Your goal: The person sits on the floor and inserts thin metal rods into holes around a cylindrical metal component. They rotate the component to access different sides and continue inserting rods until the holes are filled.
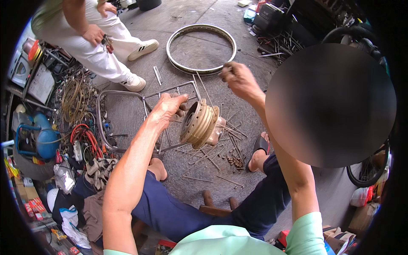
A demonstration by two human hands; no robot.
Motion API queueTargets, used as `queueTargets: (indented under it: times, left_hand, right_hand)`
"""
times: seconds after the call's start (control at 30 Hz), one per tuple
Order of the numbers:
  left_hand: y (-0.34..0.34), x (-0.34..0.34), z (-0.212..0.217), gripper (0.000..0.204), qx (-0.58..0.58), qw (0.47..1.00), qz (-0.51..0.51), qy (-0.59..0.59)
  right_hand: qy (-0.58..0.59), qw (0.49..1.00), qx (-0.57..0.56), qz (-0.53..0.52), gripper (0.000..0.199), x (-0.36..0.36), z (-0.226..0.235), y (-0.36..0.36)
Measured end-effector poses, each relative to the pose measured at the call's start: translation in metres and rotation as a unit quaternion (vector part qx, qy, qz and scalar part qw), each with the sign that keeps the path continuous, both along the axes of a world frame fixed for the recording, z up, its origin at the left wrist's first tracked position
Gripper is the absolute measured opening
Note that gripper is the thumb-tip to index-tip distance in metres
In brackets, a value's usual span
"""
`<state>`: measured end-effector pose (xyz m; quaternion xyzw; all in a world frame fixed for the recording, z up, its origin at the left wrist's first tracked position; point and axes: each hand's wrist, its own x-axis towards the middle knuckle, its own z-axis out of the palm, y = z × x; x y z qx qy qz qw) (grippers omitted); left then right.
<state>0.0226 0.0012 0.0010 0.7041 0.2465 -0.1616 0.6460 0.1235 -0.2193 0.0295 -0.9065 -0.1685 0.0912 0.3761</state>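
Observation:
A brownish metal wheel hub (203, 125) with a drum and holed flanges is tilted in front of me, between my feet and the rim. My left hand (169, 107) is closed at its upper left edge, thumb and fingers against the flange. Two thin spokes (203, 85) stick up from the hub's far side. Raised to the right of the hub and apart from it, my right hand (241, 81) has its fingers curled together; whatever it may hold cannot be made out. Loose spokes (208, 158) and a small pile of spoke nipples (235, 161) lie on the ground.
Beyond the hub lies a bare wheel rim (169, 53). A tubular metal frame (100, 121) rests at left. Another person (102, 55) stands at the far left. Cables (74, 100) and clutter line the left side; a dark blurred disc (331, 106) hides much of the right.

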Motion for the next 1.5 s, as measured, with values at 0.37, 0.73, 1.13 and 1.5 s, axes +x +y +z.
queueTargets:
  times: [0.37,0.73,1.13,1.5]
  left_hand:
    - [0.016,-0.03,0.01,0.026,0.01,0.999,-0.029,-0.032]
    - [-0.025,-0.088,0.048,0.025,0.272,0.887,-0.323,-0.184]
    - [0.02,-0.117,0.05,0.064,0.283,0.852,-0.409,-0.161]
    - [0.032,-0.126,0.069,0.049,0.275,0.854,-0.434,-0.078]
  right_hand:
    - [0.026,0.985,0.157,-0.063,0.049,-0.083,0.069,-0.037]
    - [0.079,0.941,0.305,-0.124,0.028,-0.077,0.074,-0.047]
    - [-0.289,0.955,0.041,-0.042,0.019,-0.091,0.05,-0.01]
    - [-0.333,0.929,0.07,0.146,0.04,-0.065,0.033,0.037]
